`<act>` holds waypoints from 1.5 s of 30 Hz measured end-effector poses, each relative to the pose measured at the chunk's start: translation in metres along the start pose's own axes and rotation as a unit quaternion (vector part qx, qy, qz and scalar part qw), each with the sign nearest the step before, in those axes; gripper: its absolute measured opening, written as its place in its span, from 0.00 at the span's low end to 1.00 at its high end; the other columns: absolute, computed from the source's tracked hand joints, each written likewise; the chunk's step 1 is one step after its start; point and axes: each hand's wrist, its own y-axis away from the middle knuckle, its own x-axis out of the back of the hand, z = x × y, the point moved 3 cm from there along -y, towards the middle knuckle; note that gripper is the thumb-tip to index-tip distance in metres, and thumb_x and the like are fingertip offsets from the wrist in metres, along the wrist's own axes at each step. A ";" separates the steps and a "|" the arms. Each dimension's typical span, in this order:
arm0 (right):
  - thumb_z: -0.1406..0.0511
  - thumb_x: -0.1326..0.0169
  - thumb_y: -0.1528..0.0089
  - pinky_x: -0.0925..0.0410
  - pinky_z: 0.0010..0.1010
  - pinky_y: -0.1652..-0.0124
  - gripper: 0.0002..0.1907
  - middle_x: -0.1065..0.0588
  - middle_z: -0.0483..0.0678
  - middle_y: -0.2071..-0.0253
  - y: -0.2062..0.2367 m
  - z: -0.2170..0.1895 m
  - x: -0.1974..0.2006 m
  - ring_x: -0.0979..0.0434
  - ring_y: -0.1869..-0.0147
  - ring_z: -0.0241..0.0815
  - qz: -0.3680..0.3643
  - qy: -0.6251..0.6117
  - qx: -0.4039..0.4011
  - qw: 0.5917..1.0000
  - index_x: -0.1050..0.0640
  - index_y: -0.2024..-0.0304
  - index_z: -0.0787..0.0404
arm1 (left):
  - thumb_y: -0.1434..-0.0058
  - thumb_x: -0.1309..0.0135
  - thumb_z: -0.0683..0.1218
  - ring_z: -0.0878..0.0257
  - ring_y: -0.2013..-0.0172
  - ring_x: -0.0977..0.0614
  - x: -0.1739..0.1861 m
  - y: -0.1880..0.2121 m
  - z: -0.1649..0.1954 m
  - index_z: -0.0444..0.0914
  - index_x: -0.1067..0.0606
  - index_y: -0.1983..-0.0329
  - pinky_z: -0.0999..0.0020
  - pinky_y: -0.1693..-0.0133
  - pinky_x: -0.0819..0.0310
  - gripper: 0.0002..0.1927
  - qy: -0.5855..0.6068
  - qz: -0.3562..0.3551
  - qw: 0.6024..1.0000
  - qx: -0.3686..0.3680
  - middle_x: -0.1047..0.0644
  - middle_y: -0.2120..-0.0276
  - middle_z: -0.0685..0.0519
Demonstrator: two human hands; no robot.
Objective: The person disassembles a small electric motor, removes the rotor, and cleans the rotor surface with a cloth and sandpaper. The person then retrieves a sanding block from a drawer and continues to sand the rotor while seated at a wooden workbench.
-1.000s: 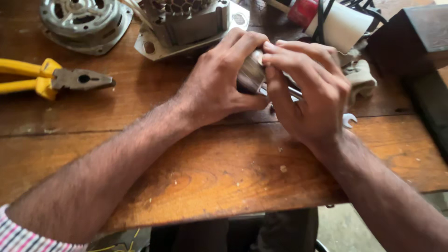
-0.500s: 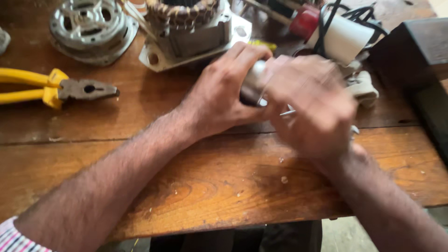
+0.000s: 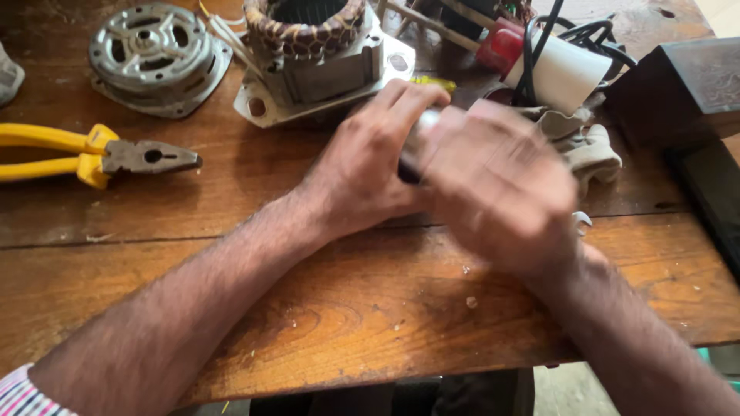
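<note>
Two bare forearms and hands fill the view from above. The left hand (image 3: 370,166) shows clearly — knuckles and short fingernails distinct, no ring or watch visible. The left forearm is hairy and bare from wrist nearly to elbow, where a rolled sleeve (image 3: 23,393) with thin pink, white and dark stripes shows at the bottom corner. The right hand (image 3: 501,189) is smeared by motion blur — its fingers cannot be told apart. The right forearm is bare and hairy too, with no sleeve in view.
</note>
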 end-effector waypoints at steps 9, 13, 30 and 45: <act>0.66 0.33 0.36 0.38 0.34 0.49 0.03 0.16 0.47 0.57 0.002 0.006 -0.002 0.21 0.46 0.37 0.045 0.105 0.060 0.992 0.15 0.63 0.58 | 0.48 0.26 0.53 0.48 0.43 0.22 -0.001 0.001 0.000 0.34 0.37 0.34 0.55 0.41 0.22 0.45 -0.014 -0.011 1.000 -0.006 0.30 0.43 0.41; 0.69 0.36 0.38 0.37 0.37 0.48 0.03 0.16 0.47 0.56 -0.002 0.005 0.004 0.21 0.43 0.42 0.031 0.104 -0.046 0.993 0.14 0.61 0.60 | 0.49 0.27 0.52 0.49 0.44 0.21 -0.001 0.001 0.001 0.33 0.38 0.35 0.57 0.43 0.21 0.45 -0.012 -0.016 1.000 0.011 0.30 0.45 0.42; 0.70 0.33 0.38 0.30 0.34 0.49 0.06 0.17 0.48 0.56 0.000 -0.002 0.004 0.24 0.49 0.42 0.054 0.067 0.035 0.996 0.14 0.59 0.60 | 0.48 0.27 0.52 0.47 0.42 0.22 -0.001 0.007 0.000 0.35 0.38 0.31 0.56 0.41 0.21 0.46 -0.015 -0.005 1.000 -0.024 0.31 0.42 0.42; 0.73 0.40 0.39 0.30 0.39 0.48 0.05 0.19 0.49 0.62 -0.004 -0.004 0.008 0.22 0.56 0.44 0.053 0.044 0.013 0.998 0.16 0.63 0.61 | 0.41 0.27 0.56 0.46 0.41 0.23 -0.002 0.007 0.003 0.33 0.38 0.31 0.54 0.39 0.22 0.44 -0.012 0.006 0.999 -0.033 0.31 0.41 0.40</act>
